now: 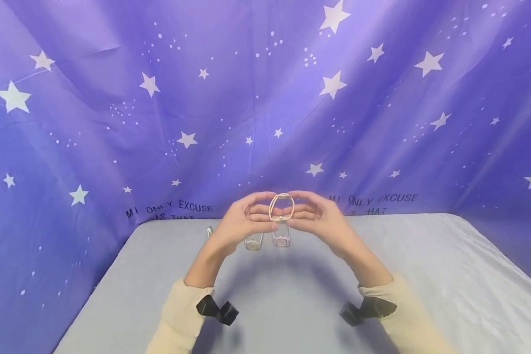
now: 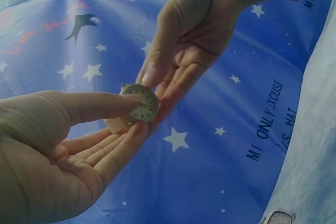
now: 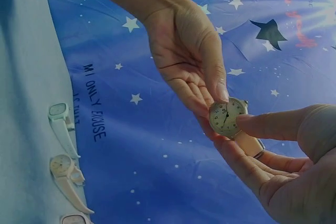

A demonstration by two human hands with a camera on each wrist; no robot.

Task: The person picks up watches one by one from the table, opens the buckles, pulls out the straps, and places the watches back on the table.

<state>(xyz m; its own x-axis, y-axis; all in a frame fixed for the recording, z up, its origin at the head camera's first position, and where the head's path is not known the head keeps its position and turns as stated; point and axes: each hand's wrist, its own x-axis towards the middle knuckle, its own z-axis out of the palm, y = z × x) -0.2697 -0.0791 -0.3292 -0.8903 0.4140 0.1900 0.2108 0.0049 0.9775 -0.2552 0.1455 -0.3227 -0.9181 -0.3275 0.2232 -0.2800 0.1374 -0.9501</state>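
Note:
A wristwatch with a round pale face (image 3: 226, 118) and a light strap is held up above the far part of the table, its strap forming a loop in the head view. My left hand (image 1: 236, 221) pinches it from the left, thumb on the face side and fingers behind. From the right, my right hand (image 1: 323, 219) pinches the same watch, with its thumb on the face edge. Behind and below the hands lie a round-faced watch (image 1: 253, 244) and a pinkish square-faced watch (image 1: 281, 241). A pale green watch (image 3: 59, 112) is mostly hidden by the left wrist in the head view.
The table (image 1: 407, 275) has a light grey-blue cloth. Just behind its far edge hangs a purple-blue curtain (image 1: 256, 98) with white stars and lettering. A black wrist camera (image 1: 221, 310) sits on the left sleeve, and another black camera (image 1: 358, 312) on the right.

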